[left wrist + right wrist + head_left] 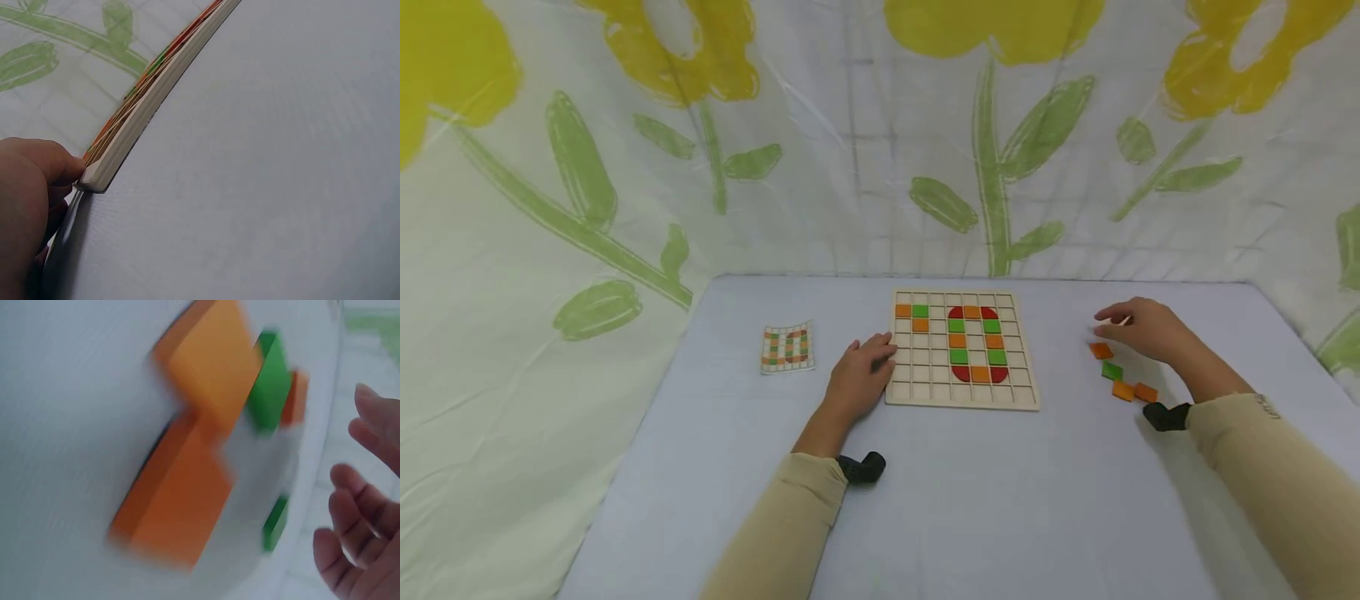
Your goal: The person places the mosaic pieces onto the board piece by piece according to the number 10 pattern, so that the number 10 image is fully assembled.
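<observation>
A wooden grid board [917,377] lies flat on the table. It bears orange and green square tiles at its upper left and a ring of red, orange and green tiles right of its middle. My left hand [861,379] holds the board's left edge, its thumb [62,164] at a corner. My right hand [1150,331] hovers over loose tiles at the right, thumb and fingers apart, nothing between them. Among these are an orange tile [1101,351], a green tile [1112,371] and further orange ones; another green tile [275,524], near the fingers, is hidden in the head view.
A small pattern card [787,361] with a coloured grid lies left of the board, beyond the left hand. The table [985,500] has a pale cover. Behind it hangs a white curtain [820,208] with painted flowers. Black wrist devices [863,468] sit at both cuffs.
</observation>
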Action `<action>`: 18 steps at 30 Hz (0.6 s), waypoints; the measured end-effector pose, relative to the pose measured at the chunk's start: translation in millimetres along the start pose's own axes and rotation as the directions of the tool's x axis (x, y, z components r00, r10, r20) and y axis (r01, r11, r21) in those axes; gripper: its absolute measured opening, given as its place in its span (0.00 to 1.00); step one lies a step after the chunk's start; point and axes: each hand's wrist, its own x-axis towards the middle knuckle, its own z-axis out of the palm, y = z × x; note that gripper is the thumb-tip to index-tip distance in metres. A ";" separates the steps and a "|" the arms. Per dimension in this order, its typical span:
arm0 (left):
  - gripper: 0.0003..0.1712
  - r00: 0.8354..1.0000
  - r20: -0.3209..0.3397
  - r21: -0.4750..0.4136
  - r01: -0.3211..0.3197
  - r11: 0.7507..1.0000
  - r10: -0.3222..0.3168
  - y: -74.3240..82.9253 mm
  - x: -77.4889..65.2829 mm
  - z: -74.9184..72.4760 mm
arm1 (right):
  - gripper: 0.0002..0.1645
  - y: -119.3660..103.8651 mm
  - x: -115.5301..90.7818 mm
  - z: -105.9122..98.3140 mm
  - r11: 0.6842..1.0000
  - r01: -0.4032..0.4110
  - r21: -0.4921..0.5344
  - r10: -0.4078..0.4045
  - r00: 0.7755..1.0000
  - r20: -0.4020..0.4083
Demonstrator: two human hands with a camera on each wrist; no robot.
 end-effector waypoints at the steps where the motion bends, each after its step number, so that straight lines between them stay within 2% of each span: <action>1: 0.19 1.000 -0.001 -0.001 0.001 1.000 -0.001 -0.2 0.0 -0.3 | 0.35 7.4 -3.9 -1.2 1.000 -0.022 -0.002 0.022 1.000 0.007; 7: 0.19 1.000 0.001 -0.009 0.012 1.000 -0.012 -0.4 -0.6 -1.9 | 0.42 34.7 -19.7 -3.1 0.996 -0.090 -0.020 0.091 0.994 0.059; 13: 0.20 1.000 0.012 -0.018 0.028 0.999 -0.028 -0.4 -0.6 -2.0 | 0.36 40.9 -20.1 1.3 0.998 -0.064 -0.030 0.065 0.997 0.035; 18: 0.20 0.999 0.027 -0.017 0.023 1.000 -0.023 1.3 0.8 -0.3 | 0.36 46.2 -18.5 2.8 0.993 -0.119 -0.006 0.119 0.992 0.033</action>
